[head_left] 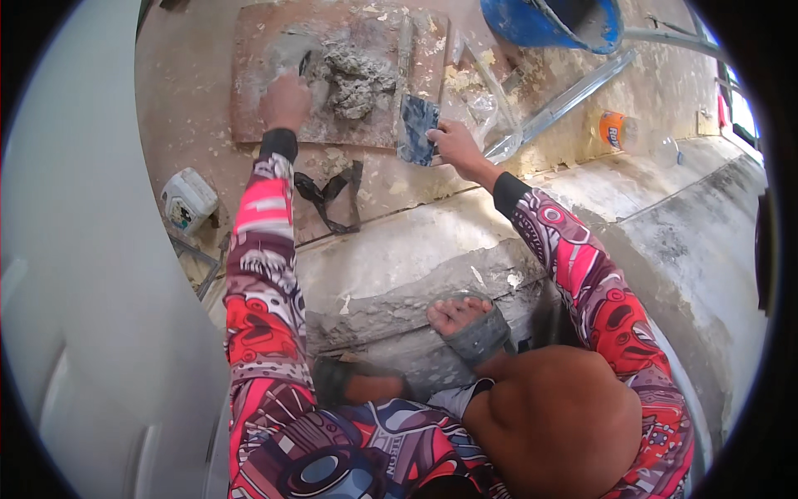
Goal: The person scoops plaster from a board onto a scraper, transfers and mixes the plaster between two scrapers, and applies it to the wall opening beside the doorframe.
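Note:
My left hand is closed over the near left part of a reddish-brown board. From its fist juts a trowel, only partly visible, with a dark edge beside the mortar. A lumpy heap of wet grey mortar lies in the middle of the board, right of that hand. My right hand grips the side of a flat, rectangular dark-blue scraper, smeared with grey, at the board's near right corner. A wooden strip runs along the board's right part.
A blue bucket stands at the far right. Metal channels, clear plastic and an orange-labelled bottle lie right of the board. Nearer are a black strap and a white jug. A pale panel rises on the left.

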Demonstrator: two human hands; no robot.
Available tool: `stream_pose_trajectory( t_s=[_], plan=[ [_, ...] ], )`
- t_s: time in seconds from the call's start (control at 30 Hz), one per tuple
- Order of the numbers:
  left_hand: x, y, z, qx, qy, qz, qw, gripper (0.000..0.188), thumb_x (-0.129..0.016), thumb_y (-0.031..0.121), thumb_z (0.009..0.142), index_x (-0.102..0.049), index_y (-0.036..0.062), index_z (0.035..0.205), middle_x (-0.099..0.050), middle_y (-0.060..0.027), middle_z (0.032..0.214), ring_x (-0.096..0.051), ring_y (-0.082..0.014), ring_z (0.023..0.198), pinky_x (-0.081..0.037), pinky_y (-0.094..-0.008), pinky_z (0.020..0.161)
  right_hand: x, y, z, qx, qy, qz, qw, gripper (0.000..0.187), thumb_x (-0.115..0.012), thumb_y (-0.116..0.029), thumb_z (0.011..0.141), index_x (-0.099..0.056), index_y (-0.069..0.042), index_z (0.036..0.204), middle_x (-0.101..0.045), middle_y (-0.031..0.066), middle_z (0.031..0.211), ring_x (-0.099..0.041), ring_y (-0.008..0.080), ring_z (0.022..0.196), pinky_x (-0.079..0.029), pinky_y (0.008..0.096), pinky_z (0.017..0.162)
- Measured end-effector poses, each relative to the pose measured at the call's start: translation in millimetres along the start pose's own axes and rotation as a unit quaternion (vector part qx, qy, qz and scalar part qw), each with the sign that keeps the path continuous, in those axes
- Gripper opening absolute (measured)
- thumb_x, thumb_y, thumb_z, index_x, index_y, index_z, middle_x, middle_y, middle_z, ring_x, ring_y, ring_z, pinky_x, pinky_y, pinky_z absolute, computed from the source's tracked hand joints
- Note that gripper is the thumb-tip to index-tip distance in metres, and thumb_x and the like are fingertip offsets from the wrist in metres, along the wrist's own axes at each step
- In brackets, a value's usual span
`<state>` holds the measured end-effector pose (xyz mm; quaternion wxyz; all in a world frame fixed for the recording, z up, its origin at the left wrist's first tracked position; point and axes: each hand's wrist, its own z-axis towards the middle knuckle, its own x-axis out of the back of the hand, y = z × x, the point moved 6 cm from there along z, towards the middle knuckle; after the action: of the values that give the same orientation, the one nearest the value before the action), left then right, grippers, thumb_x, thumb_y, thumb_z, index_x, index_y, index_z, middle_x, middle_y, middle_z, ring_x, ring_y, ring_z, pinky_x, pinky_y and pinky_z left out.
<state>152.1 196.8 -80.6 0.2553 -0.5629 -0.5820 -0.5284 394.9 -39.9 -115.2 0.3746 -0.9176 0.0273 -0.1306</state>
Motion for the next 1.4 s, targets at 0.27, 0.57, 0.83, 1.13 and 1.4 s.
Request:
stream_pose_trajectory(
  t_s=[0.27, 0.57, 0.83, 1.13, 1.4],
  plan=[
    [-18, 57, 21, -0.195, -0.056, 0.109, 0.973, 0.030, -0.054, 0.020, 0.085, -0.068, 0.0177, 0.111, -0.069, -0.0165, 0.101, -0.065, -0.0364, 0.098, -0.052, -0.0480, 0.078, -50, -26, 19, -0.060, -0.043, -0.051, 0.996, 0.014, -0.055, -0.011, 0.087, -0.060, 0.002, 0.086, -0.057, 0.0087, 0.071, -0.054, 0.0189, 0.059, -0.045, 0.0345, 0.052],
    [-18, 28, -62, -0.357, -0.007, 0.245, 0.901, 0.031, -0.054, 0.013, 0.083, -0.066, 0.0138, 0.111, -0.065, -0.0045, 0.113, -0.061, -0.0280, 0.105, -0.049, -0.0411, 0.080, -47, -20, 30, -0.065, -0.059, -0.001, 0.996, 0.015, -0.054, -0.011, 0.086, -0.061, 0.002, 0.084, -0.058, 0.0101, 0.068, -0.057, 0.0209, 0.057, -0.047, 0.0356, 0.051],
    [-68, -84, -95, 0.161, 0.013, -0.302, 0.939, 0.011, -0.060, 0.006, 0.086, -0.064, 0.0068, 0.096, -0.067, -0.0078, 0.087, -0.066, -0.0235, 0.069, -0.051, -0.0383, 0.060, -40, -53, 46, 0.128, 0.006, -0.250, 0.960, 0.025, -0.053, -0.013, 0.078, -0.065, 0.007, 0.087, -0.062, 0.0332, 0.084, -0.062, 0.0491, 0.082, -0.050, 0.0474, 0.071],
    [-108, -37, -59, 0.237, 0.158, -0.718, 0.635, 0.007, -0.065, 0.008, 0.087, -0.062, 0.0037, 0.092, -0.062, -0.0016, 0.086, -0.053, -0.0149, 0.066, -0.046, -0.0314, 0.063, -11, -60, 74, 0.084, 0.019, -0.149, 0.985, 0.022, -0.056, -0.014, 0.080, -0.064, 0.006, 0.082, -0.062, 0.0220, 0.067, -0.063, 0.0333, 0.062, -0.049, 0.0417, 0.062],
    [-13, 81, -32, -0.255, 0.142, 0.119, 0.949, 0.012, -0.058, 0.013, 0.083, -0.065, 0.0084, 0.092, -0.065, -0.0086, 0.106, -0.062, -0.0264, 0.097, -0.049, -0.0417, 0.074, -6, -58, 45, -0.015, 0.032, 0.020, 0.999, 0.019, -0.054, -0.010, 0.080, -0.059, 0.008, 0.078, -0.059, 0.0154, 0.066, -0.061, 0.0248, 0.060, -0.050, 0.0398, 0.056]
  ],
)
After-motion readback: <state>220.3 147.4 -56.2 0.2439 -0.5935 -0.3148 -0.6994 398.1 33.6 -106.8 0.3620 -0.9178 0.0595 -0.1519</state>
